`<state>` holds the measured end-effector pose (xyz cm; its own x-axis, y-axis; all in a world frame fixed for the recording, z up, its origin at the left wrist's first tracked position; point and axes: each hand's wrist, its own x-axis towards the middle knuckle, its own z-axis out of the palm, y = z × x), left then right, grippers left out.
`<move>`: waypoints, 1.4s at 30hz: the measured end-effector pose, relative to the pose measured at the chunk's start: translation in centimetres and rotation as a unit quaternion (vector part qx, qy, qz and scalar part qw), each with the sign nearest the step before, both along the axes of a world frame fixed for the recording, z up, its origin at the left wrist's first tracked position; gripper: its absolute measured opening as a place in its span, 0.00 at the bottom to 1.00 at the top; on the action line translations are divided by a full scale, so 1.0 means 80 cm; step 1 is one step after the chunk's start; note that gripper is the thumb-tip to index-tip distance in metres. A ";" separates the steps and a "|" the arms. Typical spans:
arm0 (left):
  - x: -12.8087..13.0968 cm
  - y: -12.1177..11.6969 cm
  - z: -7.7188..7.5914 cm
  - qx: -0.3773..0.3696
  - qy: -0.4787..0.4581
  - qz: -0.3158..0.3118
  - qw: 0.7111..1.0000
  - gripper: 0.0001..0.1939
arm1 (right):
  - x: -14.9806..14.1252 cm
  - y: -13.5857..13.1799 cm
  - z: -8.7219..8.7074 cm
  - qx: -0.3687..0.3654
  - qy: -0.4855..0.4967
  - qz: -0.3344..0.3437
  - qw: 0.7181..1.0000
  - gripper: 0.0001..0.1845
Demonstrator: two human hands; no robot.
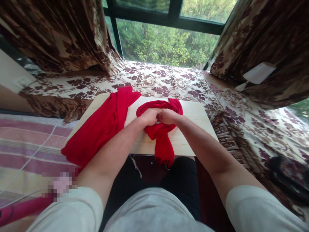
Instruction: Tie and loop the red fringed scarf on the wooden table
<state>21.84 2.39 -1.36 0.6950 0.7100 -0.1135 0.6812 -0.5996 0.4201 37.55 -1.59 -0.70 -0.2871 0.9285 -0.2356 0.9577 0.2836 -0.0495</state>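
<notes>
A red scarf (164,145) lies in a loop on the pale wooden table, its fringed end hanging over the front edge. Inside the loop, my left hand (150,117) and my right hand (168,116) meet with their fingers curled in, knuckle to knuckle. Whatever sits between the fingertips is too small and too covered to make out. To the left, a larger bunched red cloth (96,129) runs from the back of the table down past its left edge.
The small wooden table (188,138) stands over my lap. Behind it is a flowered window seat (164,79). A striped bedspread (31,141) with a white cable lies left. A partly blurred person in a crimson sleeve (26,207) is at lower left. A dark bag-like item (287,177) lies right.
</notes>
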 end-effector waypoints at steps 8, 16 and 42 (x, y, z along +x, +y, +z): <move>-0.051 -0.046 -0.008 0.015 -0.101 -0.167 0.981 0.20 | 0.032 -0.051 0.017 -0.055 0.080 0.048 0.994 0.19; -0.065 -0.074 -0.035 0.074 -0.149 -0.168 0.972 0.10 | 0.024 -0.093 0.023 -0.032 -0.005 0.038 0.999 0.18; -0.064 -0.089 -0.048 0.158 -0.257 0.059 0.952 0.19 | 0.094 -0.057 -0.020 0.132 0.201 -0.441 0.865 0.34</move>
